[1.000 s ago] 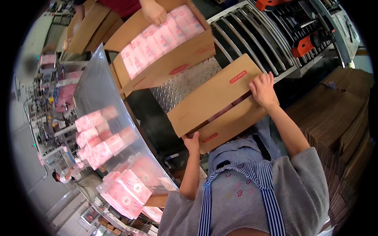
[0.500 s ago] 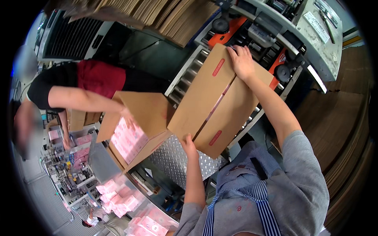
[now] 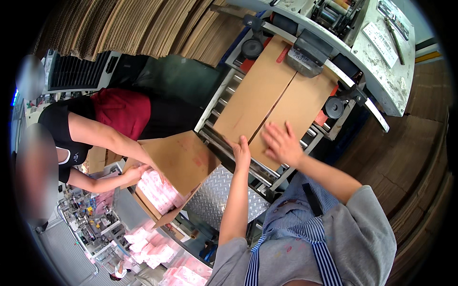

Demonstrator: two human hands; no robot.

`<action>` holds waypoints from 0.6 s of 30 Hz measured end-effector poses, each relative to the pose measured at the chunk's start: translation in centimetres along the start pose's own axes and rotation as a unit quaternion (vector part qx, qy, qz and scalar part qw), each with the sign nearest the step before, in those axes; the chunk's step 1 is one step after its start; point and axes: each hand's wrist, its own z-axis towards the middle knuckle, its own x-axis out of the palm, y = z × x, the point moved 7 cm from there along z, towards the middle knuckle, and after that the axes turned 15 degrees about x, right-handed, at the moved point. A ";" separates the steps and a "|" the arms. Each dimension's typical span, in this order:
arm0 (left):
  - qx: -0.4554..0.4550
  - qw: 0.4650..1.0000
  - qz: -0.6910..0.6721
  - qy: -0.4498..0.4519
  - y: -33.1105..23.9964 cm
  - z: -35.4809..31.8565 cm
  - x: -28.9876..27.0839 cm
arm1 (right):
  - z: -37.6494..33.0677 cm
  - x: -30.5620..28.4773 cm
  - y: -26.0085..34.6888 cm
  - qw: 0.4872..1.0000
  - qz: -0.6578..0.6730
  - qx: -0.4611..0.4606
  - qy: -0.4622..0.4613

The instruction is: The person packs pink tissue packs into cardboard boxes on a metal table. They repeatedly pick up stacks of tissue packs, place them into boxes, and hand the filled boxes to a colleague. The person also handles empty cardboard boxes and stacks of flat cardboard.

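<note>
A closed cardboard box (image 3: 260,97) lies on the roller conveyor (image 3: 222,112), its far end under the dark head of a carton-sealing machine (image 3: 305,55). A narrow seam runs along its top between two flaps. My left hand (image 3: 242,153) is against the box's near end, thumb up and apart from the fingers, which are partly hidden. Over the near right part of the top, my right hand (image 3: 282,145) is open with fingers spread; whether it touches the cardboard I cannot tell.
At left, a co-worker's hands (image 3: 136,174) reach into an open carton (image 3: 183,159) of pink-and-white packs (image 3: 160,190). More pink packs (image 3: 148,248) lie below it. A diamond-plate metal surface (image 3: 224,195) adjoins the conveyor. Flat cardboard stacks (image 3: 129,28) stand at the back.
The box has moved away along the rollers, under the machine head. My right hand has come back from its far end to its near part. The co-worker's second hand has come to the open carton.
</note>
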 end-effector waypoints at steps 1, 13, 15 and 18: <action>0.021 1.000 0.010 0.008 -0.2 0.7 0.8 | -2.0 0.5 1.1 1.000 -0.003 -0.007 0.025; -0.068 0.967 0.001 0.247 8.3 -13.5 2.5 | 0.1 -1.5 -4.6 0.982 -0.184 0.046 -0.008; -0.077 0.938 0.092 0.326 10.9 -18.1 -0.4 | 0.2 -2.3 -4.7 0.980 -0.160 0.117 -0.029; -0.087 0.937 0.093 0.326 16.6 -24.9 -5.8 | -2.4 -4.2 -3.2 0.983 -0.034 0.182 -0.014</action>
